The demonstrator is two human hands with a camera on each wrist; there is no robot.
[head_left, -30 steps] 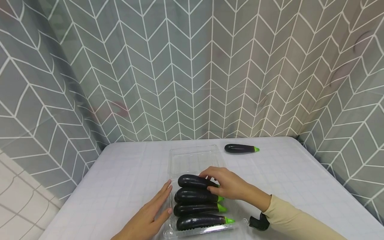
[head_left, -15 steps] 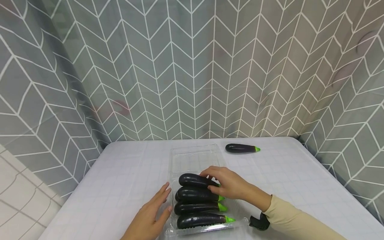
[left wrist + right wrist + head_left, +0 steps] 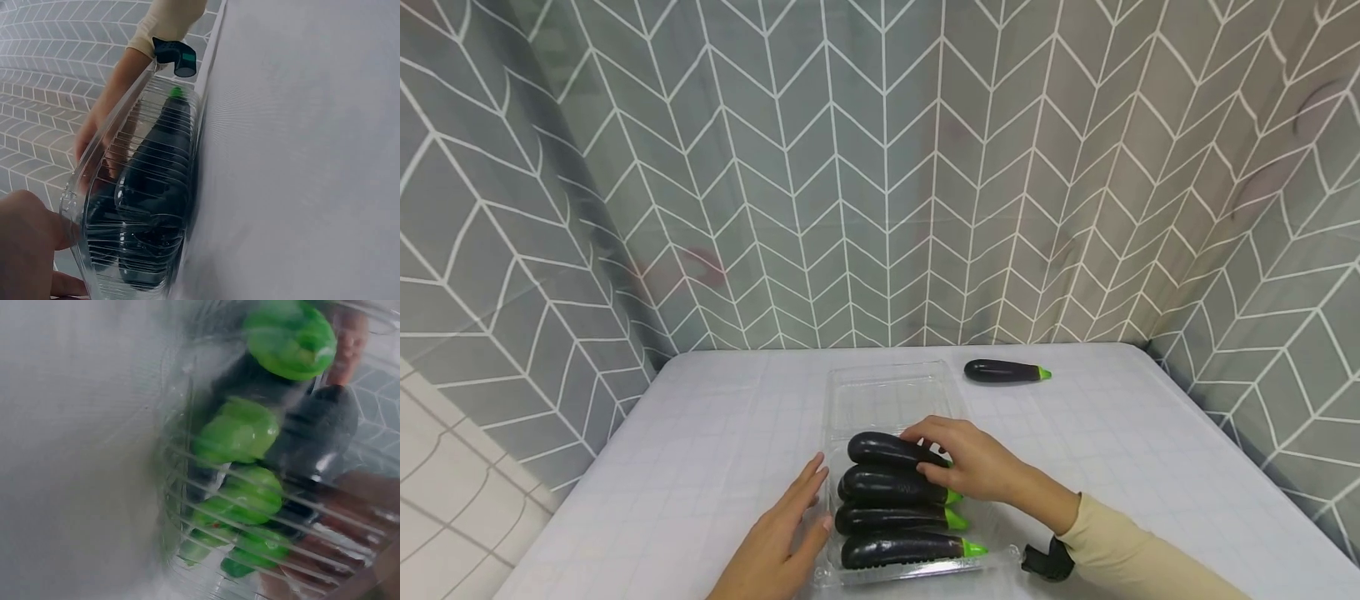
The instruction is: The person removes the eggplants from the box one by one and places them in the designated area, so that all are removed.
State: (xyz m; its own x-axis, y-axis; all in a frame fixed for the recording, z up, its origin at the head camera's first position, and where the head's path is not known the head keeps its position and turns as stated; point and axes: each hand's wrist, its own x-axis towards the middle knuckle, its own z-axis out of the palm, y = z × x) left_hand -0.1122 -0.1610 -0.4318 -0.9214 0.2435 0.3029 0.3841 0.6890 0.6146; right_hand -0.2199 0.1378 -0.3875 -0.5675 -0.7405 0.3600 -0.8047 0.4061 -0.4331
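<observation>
Several dark eggplants with green stems lie side by side in a clear plastic clamshell container (image 3: 917, 573). My right hand (image 3: 970, 460) reaches in from the right and grips the farthest eggplant (image 3: 880, 448) near its stem end, thumb on the near side and fingers on the far side. At the container's left side rests my left hand (image 3: 775, 537), fingers extended along the wall and thumb at the rim. Through the ribbed wall in the left wrist view, a dark eggplant (image 3: 159, 150) shows. Green stems (image 3: 237, 431) crowd behind the clear wall in the right wrist view.
The container's clear lid (image 3: 887, 404) lies folded back on the white-covered table (image 3: 700, 442). Another eggplant (image 3: 1003, 371) lies apart near the far edge. A black wrist device (image 3: 1048, 560) sits by the right sleeve. Grey patterned curtain (image 3: 880, 167) surrounds the table.
The head view has shifted slightly. Both hands keep their places at the container, and the eggplants stay in nearly the same positions.
</observation>
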